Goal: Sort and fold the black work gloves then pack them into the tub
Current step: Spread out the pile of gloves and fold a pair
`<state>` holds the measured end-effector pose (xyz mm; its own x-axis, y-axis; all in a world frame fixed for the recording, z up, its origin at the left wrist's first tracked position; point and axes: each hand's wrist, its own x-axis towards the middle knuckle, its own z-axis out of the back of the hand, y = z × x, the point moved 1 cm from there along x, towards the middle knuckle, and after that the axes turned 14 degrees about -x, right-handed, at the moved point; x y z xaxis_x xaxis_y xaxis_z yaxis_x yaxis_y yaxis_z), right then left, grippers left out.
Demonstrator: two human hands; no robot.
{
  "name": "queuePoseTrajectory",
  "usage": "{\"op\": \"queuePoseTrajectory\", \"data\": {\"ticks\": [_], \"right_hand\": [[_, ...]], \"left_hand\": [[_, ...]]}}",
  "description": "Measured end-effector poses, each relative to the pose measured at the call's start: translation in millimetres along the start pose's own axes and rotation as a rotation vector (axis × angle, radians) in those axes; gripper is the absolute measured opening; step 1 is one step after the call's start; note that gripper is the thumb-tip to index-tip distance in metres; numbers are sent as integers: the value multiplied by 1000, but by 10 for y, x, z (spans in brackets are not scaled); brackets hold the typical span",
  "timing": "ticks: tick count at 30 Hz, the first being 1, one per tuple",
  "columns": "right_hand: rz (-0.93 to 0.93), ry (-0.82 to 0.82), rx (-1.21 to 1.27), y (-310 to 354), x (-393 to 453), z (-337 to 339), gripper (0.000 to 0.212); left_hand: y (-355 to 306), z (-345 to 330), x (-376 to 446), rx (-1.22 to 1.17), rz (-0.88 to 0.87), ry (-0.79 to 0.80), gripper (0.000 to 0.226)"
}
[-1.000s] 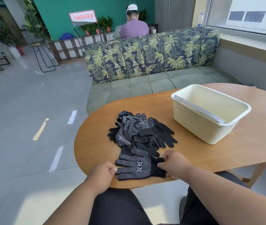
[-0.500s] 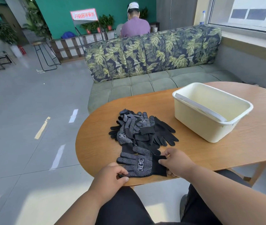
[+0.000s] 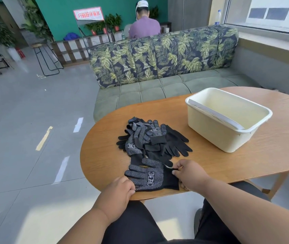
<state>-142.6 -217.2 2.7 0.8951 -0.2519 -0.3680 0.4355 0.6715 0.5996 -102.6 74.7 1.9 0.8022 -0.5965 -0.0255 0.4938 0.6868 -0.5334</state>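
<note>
A black dotted work glove (image 3: 151, 176) lies flat near the front edge of the wooden table (image 3: 228, 161), fingers pointing left. My left hand (image 3: 118, 191) grips its fingertips at the table edge. My right hand (image 3: 188, 174) pinches the glove's cuff on the right. Behind it sits a loose pile of several black gloves (image 3: 150, 140). A cream plastic tub (image 3: 228, 118) stands to the right of the pile, with nothing visible inside.
A green sofa with leaf-print cushions (image 3: 163, 59) runs behind the table. A person in a purple shirt (image 3: 143, 27) sits beyond it, facing away. Grey tiled floor (image 3: 25, 129) lies to the left.
My left hand moved forward and right from beside the table edge onto the glove's fingertips. My right hand stayed at the cuff.
</note>
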Motion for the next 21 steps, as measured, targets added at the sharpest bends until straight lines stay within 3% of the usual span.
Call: {"op": "queuePoseTrajectory", "data": {"ticks": [6,12,18,21], "right_hand": [[30,0,-30,-28,6,10,13],[65,-8,-29,-42,-6,17,18],[83,-56,-9,-23,-42,24,1],[84,-67,-19,-15,-37,15,16]], "left_hand": [[-44,64,-22,-37,62,-2,15],[-10,152,148,-189,329,-323,20],[63,67,258,-266,478,-320,22],[55,57,283,-253,491,-299,17]]}}
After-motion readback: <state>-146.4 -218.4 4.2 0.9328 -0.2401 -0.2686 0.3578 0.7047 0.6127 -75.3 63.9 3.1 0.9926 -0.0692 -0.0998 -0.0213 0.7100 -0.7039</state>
